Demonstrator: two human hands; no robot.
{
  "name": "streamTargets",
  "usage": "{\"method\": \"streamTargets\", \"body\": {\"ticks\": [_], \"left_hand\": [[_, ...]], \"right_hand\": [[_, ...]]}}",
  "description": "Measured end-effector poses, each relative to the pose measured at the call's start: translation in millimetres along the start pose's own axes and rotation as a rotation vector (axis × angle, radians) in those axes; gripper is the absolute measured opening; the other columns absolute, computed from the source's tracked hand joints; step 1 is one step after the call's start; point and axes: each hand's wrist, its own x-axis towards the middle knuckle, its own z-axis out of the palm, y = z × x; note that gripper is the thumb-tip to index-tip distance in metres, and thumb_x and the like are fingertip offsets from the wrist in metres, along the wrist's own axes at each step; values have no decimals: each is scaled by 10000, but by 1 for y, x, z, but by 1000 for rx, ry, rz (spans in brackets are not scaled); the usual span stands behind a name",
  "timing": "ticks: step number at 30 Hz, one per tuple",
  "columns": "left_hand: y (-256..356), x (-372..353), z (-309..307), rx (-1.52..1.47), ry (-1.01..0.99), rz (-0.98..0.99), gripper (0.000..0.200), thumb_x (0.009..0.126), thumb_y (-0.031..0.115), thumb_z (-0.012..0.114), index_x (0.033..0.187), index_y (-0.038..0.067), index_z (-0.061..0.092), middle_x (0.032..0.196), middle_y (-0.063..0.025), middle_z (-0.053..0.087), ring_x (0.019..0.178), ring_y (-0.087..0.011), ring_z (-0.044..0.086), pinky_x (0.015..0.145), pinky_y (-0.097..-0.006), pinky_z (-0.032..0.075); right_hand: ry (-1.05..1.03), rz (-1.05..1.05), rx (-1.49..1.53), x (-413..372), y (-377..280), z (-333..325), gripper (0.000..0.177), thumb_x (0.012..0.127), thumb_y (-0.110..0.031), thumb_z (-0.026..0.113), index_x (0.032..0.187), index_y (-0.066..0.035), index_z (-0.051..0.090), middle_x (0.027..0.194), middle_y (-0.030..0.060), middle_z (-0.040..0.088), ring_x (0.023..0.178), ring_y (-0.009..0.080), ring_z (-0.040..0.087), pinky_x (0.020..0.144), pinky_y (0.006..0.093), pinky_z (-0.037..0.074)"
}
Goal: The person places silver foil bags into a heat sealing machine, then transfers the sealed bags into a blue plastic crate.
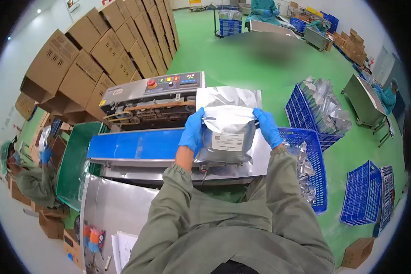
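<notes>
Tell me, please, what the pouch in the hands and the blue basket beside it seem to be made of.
The pouch looks like metallised foil film: silver, shiny, creased. The blue basket looks like rigid moulded plastic, given its even lattice walls; I cannot confirm either.

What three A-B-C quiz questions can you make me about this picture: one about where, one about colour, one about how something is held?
1. Where is the silver pouch?
A. on the green floor
B. between both hands, at the end of the blue belt
C. in a cardboard box

2. What colour are the gloves on the left hand and right hand?
A. blue
B. red
C. white

3. How is the pouch held?
A. lying flat
B. rolled up
C. upright, white label facing the camera

Answers:
1 B, the hands pinch its top corners beside the belt.
2 A, both gloves are blue.
3 C, the label shows on its front.
</notes>
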Motion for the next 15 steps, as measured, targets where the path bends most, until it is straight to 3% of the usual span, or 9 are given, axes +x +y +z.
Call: {"method": "streamTargets", "body": {"ticks": [1, 2, 3, 6, 9, 10, 11, 13, 15], "left_hand": [[-22, 27, -25, 87, 1, -7, 370, 896, 302, 433, 1047, -16, 545, 882, -110, 613, 813, -198, 581, 726, -317, 466], [-37, 36, -43, 155, 12, -12, 361, 897, 305, 430, 1016, -13, 551, 852, -112, 613, 787, -203, 583, 703, -324, 471], [-47, 36, -55, 228, 17, -15, 355, 898, 307, 428, 985, -11, 557, 821, -114, 612, 760, -207, 586, 679, -331, 475], [-44, 9, -54, 99, 106, -145, 356, 897, 330, 426, 908, 2, 563, 761, -111, 600, 694, -214, 588, 627, -331, 481], [-37, 21, -72, 81, 179, -88, 300, 871, 296, 481, 943, 17, 563, 761, -104, 594, 643, -221, 578, 600, -351, 487], [-31, 23, -76, 96, 180, -102, 330, 863, 335, 493, 913, 19, 577, 750, -98, 597, 620, -213, 574, 580, -337, 481], [-25, 23, -81, 108, 182, -101, 330, 863, 335, 493, 913, 19, 577, 750, -98, 597, 620, -213, 574, 580, -337, 481], [-10, 24, -84, 294, 249, -87, 361, 851, 378, 516, 868, 26, 594, 754, -102, 598, 613, -207, 570, 567, -331, 470], [-14, 48, -124, 452, 309, -45, 454, 859, 433, 489, 882, -4, 606, 779, -116, 612, 697, -203, 566, 629, -338, 468]], "right_hand": [[-22, 138, 64, -7, -2, 0, 408, 884, -349, 457, 917, 32, 599, 738, 97, 589, 642, 136, 546, 565, 277, 451], [1, 168, 55, -10, 3, 2, 426, 862, -378, 477, 794, 23, 604, 630, 73, 555, 557, 128, 529, 499, 267, 432], [-1, 171, 56, -11, 11, 5, 426, 862, -378, 477, 794, 23, 604, 630, 73, 555, 557, 128, 529, 499, 267, 432], [-34, 257, -9, -14, 23, 20, 461, 854, -380, 480, 679, 32, 592, 582, 74, 547, 512, 143, 518, 493, 281, 427], [-94, 212, -74, -2, 26, 35, 458, 844, -375, 488, 699, 46, 594, 585, 80, 546, 519, 153, 520, 501, 297, 431], [-87, 226, -85, 1, 26, 43, 416, 848, -321, 460, 665, 34, 577, 586, 129, 565, 521, 209, 549, 516, 338, 438], [-83, 226, -73, 3, 29, 49, 416, 848, -321, 460, 665, 34, 577, 586, 129, 565, 521, 209, 549, 516, 338, 438], [-79, -260, -392, 9, 43, 61, 341, 859, -250, 430, 679, 8, 563, 598, 181, 570, 534, 284, 567, 532, 382, 441], [-187, 158, -246, 12, 30, 75, 200, 832, -179, 454, 771, -29, 572, 645, 201, 567, 588, 349, 567, 566, 425, 447]]}}
